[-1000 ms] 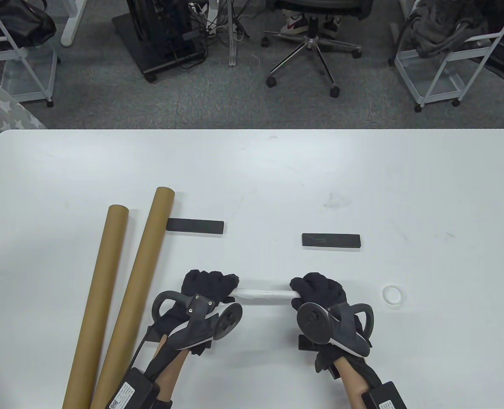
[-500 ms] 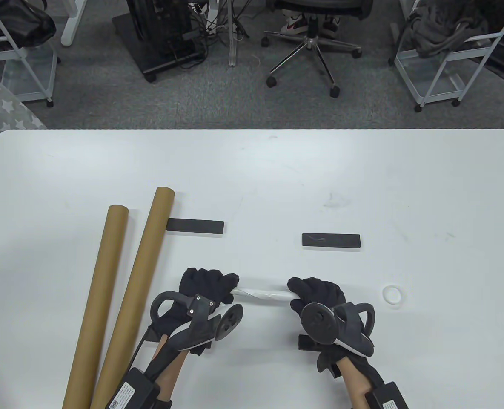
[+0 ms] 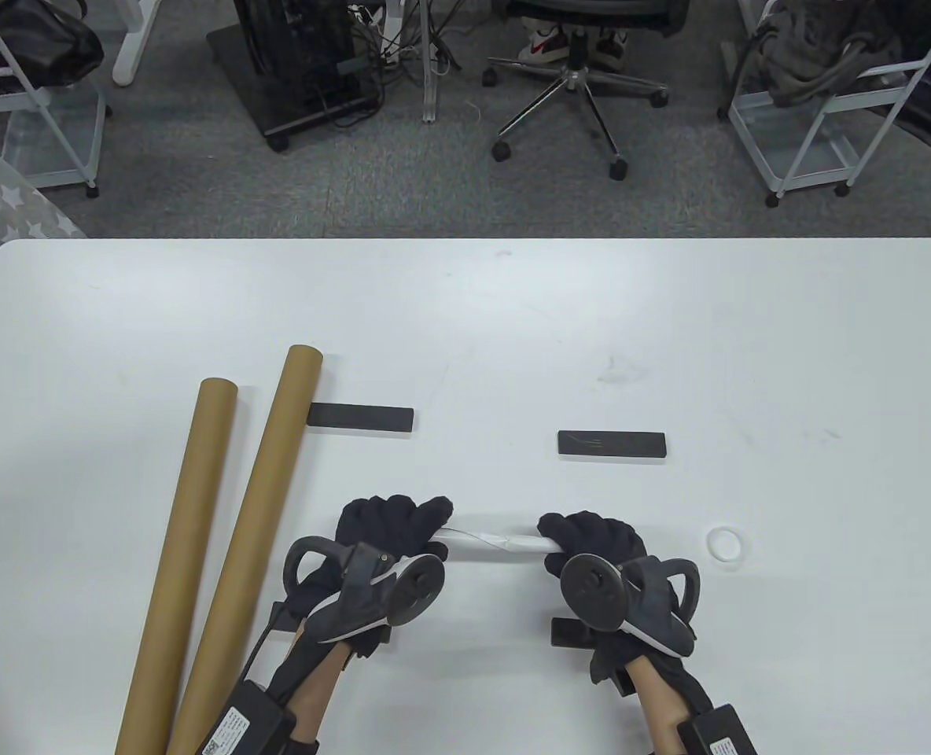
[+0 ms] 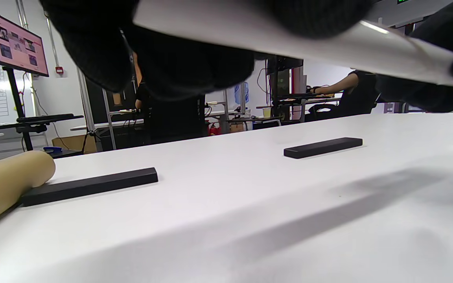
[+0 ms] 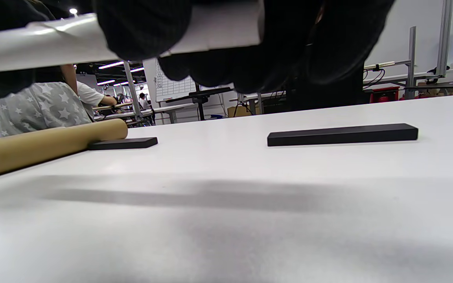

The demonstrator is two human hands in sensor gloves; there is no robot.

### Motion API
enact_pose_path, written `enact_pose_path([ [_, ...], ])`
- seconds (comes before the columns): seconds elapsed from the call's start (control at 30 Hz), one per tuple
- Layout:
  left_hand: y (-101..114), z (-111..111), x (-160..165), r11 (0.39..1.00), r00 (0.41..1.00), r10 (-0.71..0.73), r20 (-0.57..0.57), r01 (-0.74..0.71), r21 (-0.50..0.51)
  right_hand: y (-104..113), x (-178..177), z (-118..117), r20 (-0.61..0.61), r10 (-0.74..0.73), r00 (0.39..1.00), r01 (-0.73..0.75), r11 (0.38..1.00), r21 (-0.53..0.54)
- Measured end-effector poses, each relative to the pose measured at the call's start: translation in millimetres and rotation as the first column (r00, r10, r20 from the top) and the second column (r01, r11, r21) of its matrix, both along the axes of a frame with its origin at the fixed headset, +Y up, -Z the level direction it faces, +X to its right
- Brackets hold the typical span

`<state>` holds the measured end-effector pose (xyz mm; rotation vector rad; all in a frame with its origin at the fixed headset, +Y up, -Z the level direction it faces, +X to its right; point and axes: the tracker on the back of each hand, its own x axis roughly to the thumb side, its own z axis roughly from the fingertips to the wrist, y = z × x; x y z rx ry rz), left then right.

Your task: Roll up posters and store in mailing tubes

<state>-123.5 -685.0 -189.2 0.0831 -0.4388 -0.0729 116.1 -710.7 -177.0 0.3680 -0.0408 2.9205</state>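
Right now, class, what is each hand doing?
Left hand: gripping the rolled poster at its left end.
Right hand: gripping the same poster at its right end.

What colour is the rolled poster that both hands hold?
The rolled poster is white, slightly glossy; the left wrist view shows it best.

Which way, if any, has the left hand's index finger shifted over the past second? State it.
Yes. The left hand has reached its index finger further right along the rolled poster, judged against the unmoved black bar beyond it.

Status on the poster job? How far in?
Done: poster is rolled into a tight white roll. In hand: left hand and right hand grip its ends, lifted off the table. Left: sliding it into a mailing tube; both brown tubes lie untouched at left.
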Motion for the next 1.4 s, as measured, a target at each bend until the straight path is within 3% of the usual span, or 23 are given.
enact_pose_path([
  [0.3,-1.3,1.4,1.8,0.992,0.997,-0.08,-0.021,0.082,0.093,0.0,0.4,-0.8,-0.005,-0.02,1.0,0.02,1.0,-0.017],
  [0.77,-9.1,-7.6,-7.7,0.99,0.984,-0.143,-0.102,0.144,0.002,0.6,22.6,-5.3,0.066,-0.037,0.997,0.039,0.999,-0.022],
  [1.1,11.8,-28.2,-59.6,0.991,0.931,-0.125,-0.342,0.104,-0.08,0.9,37.9,-11.5,0.113,-0.102,0.988,0.108,0.993,-0.046],
  [1.4,-7.2,-49.1,-99.2,0.971,0.822,-0.195,-0.535,0.085,-0.223,2.6,45.3,-11.2,0.124,-0.136,0.983,0.142,0.989,-0.041],
])
